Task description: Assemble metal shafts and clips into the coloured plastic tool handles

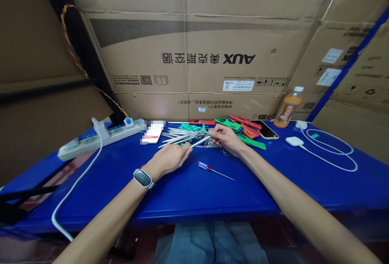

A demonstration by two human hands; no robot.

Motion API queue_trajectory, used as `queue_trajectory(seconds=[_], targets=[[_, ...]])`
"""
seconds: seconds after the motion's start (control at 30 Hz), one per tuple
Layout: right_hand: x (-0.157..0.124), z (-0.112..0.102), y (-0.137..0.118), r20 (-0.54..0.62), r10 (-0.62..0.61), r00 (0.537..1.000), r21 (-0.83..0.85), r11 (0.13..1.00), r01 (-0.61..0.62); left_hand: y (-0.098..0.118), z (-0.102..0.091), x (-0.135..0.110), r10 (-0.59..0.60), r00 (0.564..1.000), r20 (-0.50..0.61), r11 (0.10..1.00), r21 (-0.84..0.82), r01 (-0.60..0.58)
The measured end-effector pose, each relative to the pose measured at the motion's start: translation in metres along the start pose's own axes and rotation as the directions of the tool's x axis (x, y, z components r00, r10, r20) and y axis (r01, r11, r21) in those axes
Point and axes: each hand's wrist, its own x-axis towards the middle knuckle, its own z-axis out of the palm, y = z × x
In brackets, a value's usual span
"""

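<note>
My left hand (170,159), with a smart band on the wrist, is closed on the near end of a thin silvery metal tube (199,142). My right hand (225,138) pinches around the tube's far end; the exact fingertip contact is too small to make out. Behind both hands lies a pile of similar metal tubes (176,137) with teal parts (190,127) and fine wires. Green plastic handle shells (227,124) and red plastic handle shells (249,123) lie behind and to the right of my right hand. A screwdriver (215,170) with a clear and red handle rests in front.
The blue table (182,195) backs onto a cardboard wall (194,33). On the left lie a power strip (100,139) with a white cable and a blurred card (152,132). To the right are a phone (264,129), an orange drink bottle (288,108) and a white charger (294,141).
</note>
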Motion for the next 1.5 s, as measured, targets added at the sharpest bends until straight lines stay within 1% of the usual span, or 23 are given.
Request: queue_trajectory(seconds=[0.07,0.13,0.2,0.27,0.33,0.43,0.53,0.7,0.8,0.9,0.97,1.03,1.13,1.23,1.27,1.33,1.4,1.5], targets=[[0.000,0.001,0.000,-0.016,0.007,1.000,-0.010,1.000,-0.007,0.000,0.001,0.000,-0.005,1.000,-0.024,0.999,-0.033,0.004],[-0.002,0.003,0.000,-0.005,-0.004,1.000,-0.022,1.000,0.004,0.000,0.003,0.000,-0.004,0.999,-0.053,0.996,-0.085,-0.001],[-0.003,0.007,0.000,0.050,-0.014,0.999,-0.062,0.998,0.017,0.001,0.003,0.001,0.004,0.998,-0.062,0.994,-0.111,-0.010],[-0.004,0.013,0.001,0.099,-0.018,0.995,-0.091,0.995,0.027,0.002,0.002,0.003,0.012,0.999,-0.048,0.996,-0.091,-0.017],[-0.003,0.020,0.003,0.068,-0.017,0.998,-0.049,0.999,0.021,0.003,0.000,0.005,0.010,0.999,-0.047,0.998,-0.063,-0.013],[-0.002,0.029,0.004,-0.007,0.047,0.999,0.088,0.995,-0.046,0.004,-0.005,0.005,-0.002,0.997,-0.076,0.997,-0.076,-0.004],[-0.005,0.038,0.004,0.000,0.075,0.997,0.164,0.984,-0.074,0.006,-0.007,0.005,-0.025,0.994,-0.103,0.987,-0.159,0.008],[-0.013,0.054,0.007,0.072,0.013,0.997,0.119,0.993,-0.022,0.010,-0.006,0.008,-0.046,0.991,-0.127,0.939,-0.343,0.000],[-0.012,0.059,0.009,0.116,0.006,0.993,0.107,0.994,-0.019,0.013,-0.007,0.010,-0.046,0.990,-0.133,0.916,-0.402,-0.012],[-0.011,0.059,0.009,0.112,-0.007,0.994,0.089,0.996,-0.003,0.015,-0.008,0.010,-0.050,0.990,-0.135,0.908,-0.419,-0.011],[-0.011,0.057,0.007,0.113,-0.032,0.993,0.063,0.998,0.025,0.016,-0.007,0.010,-0.047,0.985,-0.165,0.895,-0.444,-0.031],[-0.012,0.054,0.005,0.112,-0.083,0.990,0.023,0.996,0.081,0.017,-0.006,0.009,-0.030,0.977,-0.209,0.879,-0.472,-0.074],[-0.014,0.049,0.001,0.057,-0.171,0.984,-0.031,0.984,0.173,0.012,-0.005,0.006,0.016,0.960,-0.279,0.862,-0.482,-0.154],[-0.016,0.043,-0.003,-0.007,-0.205,0.979,-0.050,0.978,0.204,0.001,-0.006,0.001,0.025,0.946,-0.324,0.860,-0.475,-0.186],[-0.016,0.040,-0.003,-0.019,-0.205,0.979,-0.047,0.978,0.204,-0.004,-0.007,-0.001,0.017,0.951,-0.308,0.865,-0.473,-0.169],[-0.015,0.037,-0.005,-0.036,-0.202,0.979,-0.037,0.979,0.201,-0.012,-0.008,-0.004,-0.002,0.976,-0.219,0.876,-0.470,-0.104],[-0.015,0.036,-0.005,-0.058,-0.197,0.979,-0.035,0.980,0.195,-0.016,-0.007,-0.004,-0.030,0.988,-0.149,0.872,-0.487,-0.047],[-0.014,0.038,-0.004,-0.118,-0.193,0.974,-0.077,0.980,0.185,-0.015,-0.004,-0.004,-0.092,0.984,-0.151,0.857,-0.516,0.001]])
